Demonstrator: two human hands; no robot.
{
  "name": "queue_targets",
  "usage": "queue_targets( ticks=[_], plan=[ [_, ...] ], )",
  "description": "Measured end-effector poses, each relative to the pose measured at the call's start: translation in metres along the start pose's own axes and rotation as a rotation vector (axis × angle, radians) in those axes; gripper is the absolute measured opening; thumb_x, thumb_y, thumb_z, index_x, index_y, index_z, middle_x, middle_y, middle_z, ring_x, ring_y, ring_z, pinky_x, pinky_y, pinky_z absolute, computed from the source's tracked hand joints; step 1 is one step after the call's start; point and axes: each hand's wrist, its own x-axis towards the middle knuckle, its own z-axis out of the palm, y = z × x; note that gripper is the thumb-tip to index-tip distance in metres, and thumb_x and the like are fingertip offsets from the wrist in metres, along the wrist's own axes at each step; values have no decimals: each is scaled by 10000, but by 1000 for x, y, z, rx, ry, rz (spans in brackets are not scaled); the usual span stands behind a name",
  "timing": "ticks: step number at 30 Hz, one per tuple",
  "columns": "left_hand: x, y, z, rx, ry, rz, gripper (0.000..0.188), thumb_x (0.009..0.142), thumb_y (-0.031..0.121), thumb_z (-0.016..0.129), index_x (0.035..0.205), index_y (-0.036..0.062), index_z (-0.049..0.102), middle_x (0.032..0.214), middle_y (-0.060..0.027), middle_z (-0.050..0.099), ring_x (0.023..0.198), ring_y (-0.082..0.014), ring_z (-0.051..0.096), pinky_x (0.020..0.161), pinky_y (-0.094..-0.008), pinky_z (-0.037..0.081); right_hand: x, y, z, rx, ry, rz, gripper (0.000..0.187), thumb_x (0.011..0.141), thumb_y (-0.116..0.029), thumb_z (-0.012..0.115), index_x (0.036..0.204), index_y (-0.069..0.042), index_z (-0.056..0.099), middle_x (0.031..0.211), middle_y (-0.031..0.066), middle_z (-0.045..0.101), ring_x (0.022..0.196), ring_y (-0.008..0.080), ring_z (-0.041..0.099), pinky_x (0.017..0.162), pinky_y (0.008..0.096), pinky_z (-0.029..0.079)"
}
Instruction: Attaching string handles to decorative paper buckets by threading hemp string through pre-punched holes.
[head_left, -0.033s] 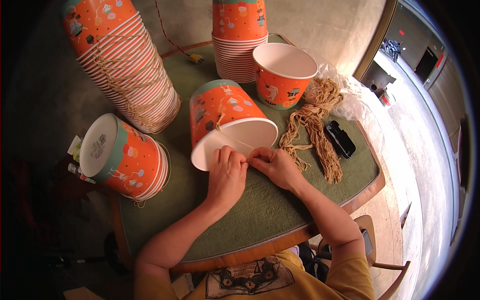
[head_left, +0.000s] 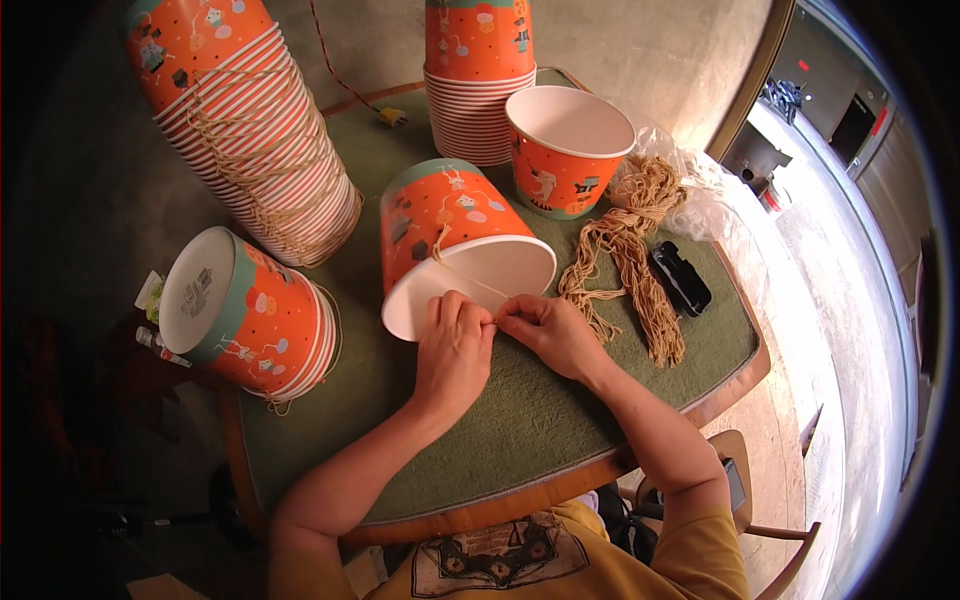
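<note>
An orange paper bucket [head_left: 440,215] with a green base band lies on its side, its white mouth toward me. A tan cord [head_left: 470,277] comes over its rim and runs down to my fingers. My left hand [head_left: 454,340] is at the lower rim, fingers bent and pinched together. Close beside it, my right hand [head_left: 545,328] pinches the cord between thumb and forefinger. The fingertips of both hands nearly meet just below the mouth. What exactly the left fingertips grip is partly hidden, but the cord's end goes in between the hands.
A tall leaning bucket stack [head_left: 260,140] with cords stands at left, above a shorter upside-down stack [head_left: 265,320]. Another stack [head_left: 480,100] and an upright bucket [head_left: 565,165] are at the back. A cord bundle [head_left: 640,240] and black tray [head_left: 681,279] lie right on the green-covered table [head_left: 560,430].
</note>
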Motion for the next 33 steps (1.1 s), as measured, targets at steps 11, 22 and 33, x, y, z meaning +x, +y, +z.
queue_targets(
  ticks=[11,22,33],
  plan=[
    [2,-1,1,61,37,59,211,752,-34,653,877,19,491,930,-153,506,894,-345,516,800,-453,456,-1,0,1,-37,20,-13,195,899,-222,638,988,-59,696,825,135,702,743,265,696,707,366,531],
    [0,-5,-1,42,-3,42,219,732,-59,634,865,19,479,946,-154,487,898,-347,491,804,-457,438,-5,-1,7,-180,157,-143,123,881,-173,634,978,-96,632,744,142,677,668,341,676,612,417,540],
    [1,-7,0,63,-2,56,226,732,-50,628,884,11,473,940,-166,487,893,-354,494,810,-462,441,-11,-3,2,-322,143,-195,158,844,-159,626,961,-77,557,680,148,643,644,347,661,600,444,533]
  ],
)
